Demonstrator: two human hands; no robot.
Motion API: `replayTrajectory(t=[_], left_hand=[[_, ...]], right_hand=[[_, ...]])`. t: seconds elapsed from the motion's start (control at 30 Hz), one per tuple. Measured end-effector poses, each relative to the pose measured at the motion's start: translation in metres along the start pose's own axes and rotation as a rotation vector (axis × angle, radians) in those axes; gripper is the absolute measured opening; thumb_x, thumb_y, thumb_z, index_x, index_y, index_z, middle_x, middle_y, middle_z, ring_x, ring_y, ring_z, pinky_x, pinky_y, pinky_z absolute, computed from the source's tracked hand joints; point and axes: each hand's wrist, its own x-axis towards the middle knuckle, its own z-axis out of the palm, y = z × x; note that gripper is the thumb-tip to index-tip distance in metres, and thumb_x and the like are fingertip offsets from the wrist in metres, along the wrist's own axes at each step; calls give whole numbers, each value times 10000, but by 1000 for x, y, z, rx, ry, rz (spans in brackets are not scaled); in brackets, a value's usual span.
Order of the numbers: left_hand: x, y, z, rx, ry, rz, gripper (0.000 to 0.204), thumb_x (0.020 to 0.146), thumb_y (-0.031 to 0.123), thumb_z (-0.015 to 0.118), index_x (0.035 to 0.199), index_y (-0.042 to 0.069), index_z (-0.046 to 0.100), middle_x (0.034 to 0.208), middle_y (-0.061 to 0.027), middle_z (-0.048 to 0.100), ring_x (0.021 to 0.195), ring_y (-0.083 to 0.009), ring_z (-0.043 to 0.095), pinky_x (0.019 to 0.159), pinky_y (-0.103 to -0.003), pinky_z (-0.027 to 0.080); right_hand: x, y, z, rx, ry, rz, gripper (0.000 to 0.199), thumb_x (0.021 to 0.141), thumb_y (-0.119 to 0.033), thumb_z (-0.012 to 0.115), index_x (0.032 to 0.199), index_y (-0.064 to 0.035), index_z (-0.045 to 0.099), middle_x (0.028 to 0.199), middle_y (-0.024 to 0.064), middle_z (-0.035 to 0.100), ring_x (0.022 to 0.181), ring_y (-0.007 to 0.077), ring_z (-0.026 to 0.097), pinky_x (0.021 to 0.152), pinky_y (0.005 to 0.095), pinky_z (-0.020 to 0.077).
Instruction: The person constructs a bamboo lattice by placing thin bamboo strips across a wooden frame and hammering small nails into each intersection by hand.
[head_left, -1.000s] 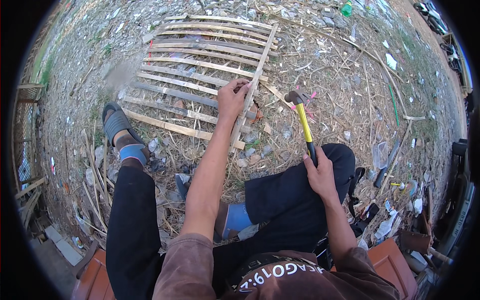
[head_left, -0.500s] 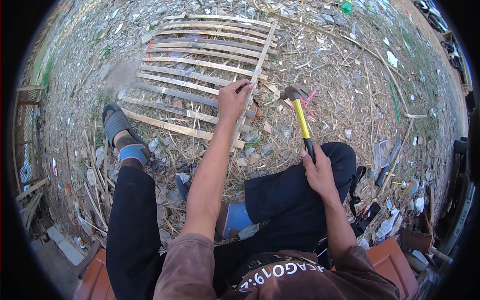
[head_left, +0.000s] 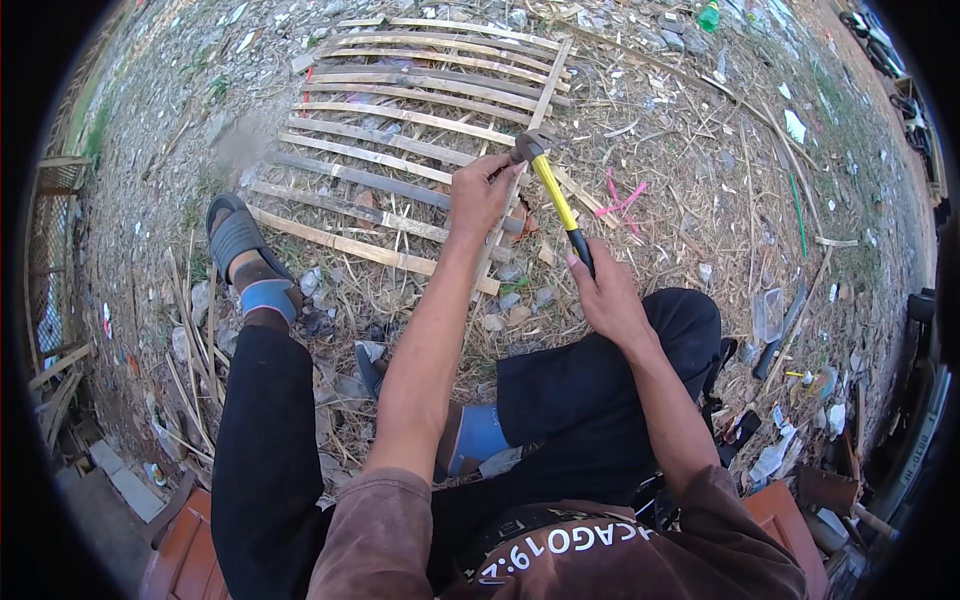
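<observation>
Flat, pale and grey wooden slats (head_left: pixel 370 179) lie on the littered ground (head_left: pixel 665 255) ahead of you, a long narrow wooden crosspiece (head_left: pixel 551 84) across their right ends. Your left hand (head_left: pixel 477 200) meets it, seemingly to steady it; whether those fingers pinch anything, I cannot tell. Your right hand (head_left: pixel 608 298) wraps its fingers around the yellow-and-black-handled claw hammer (head_left: pixel 556 195), head close by.

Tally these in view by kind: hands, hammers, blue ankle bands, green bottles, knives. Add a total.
Hands (left hand, right hand): 2
Hammer: 1
Blue ankle bands: 2
Green bottle: 1
Knife: 1
Total: 7
</observation>
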Motion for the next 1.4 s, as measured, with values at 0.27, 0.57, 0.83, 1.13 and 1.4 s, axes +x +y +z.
replayTrajectory(t=[0.27,0.57,0.83,1.13,1.4], left_hand=[[-1,5,-1,-22,-10,-86,216,873,120,758,1030,-27,743,927,-132,746,834,-164,691,775,-308,530],[-2,3,-3,36,-7,-62,209,865,126,762,1021,-11,748,891,-117,736,785,-159,670,760,-308,527],[2,-2,8,40,-1,-22,214,869,155,768,1019,4,754,921,-121,739,808,-174,688,767,-308,530],[1,2,4,96,-6,-27,201,856,180,757,992,31,755,951,-144,735,850,-319,700,771,-392,537],[-3,3,-3,54,5,-32,187,859,163,753,989,28,757,914,-143,732,804,-285,708,728,-378,540]], right_hand=[[-7,-19,-5,20,75,-75,220,1036,-228,536,1032,-17,477,608,238,555,566,452,586,525,508,403],[-7,-38,-16,33,118,-89,210,1038,-210,537,1028,-9,475,602,221,551,547,428,579,516,490,396],[0,-10,2,-80,119,-75,213,1026,-193,540,1015,0,449,608,256,564,584,479,597,531,547,403],[3,-9,4,-99,68,-30,239,1034,-225,530,1004,-1,452,628,262,581,583,487,588,546,547,412],[1,-47,-24,12,205,-158,241,1046,-240,535,999,-9,482,584,187,533,516,361,570,511,467,401]])
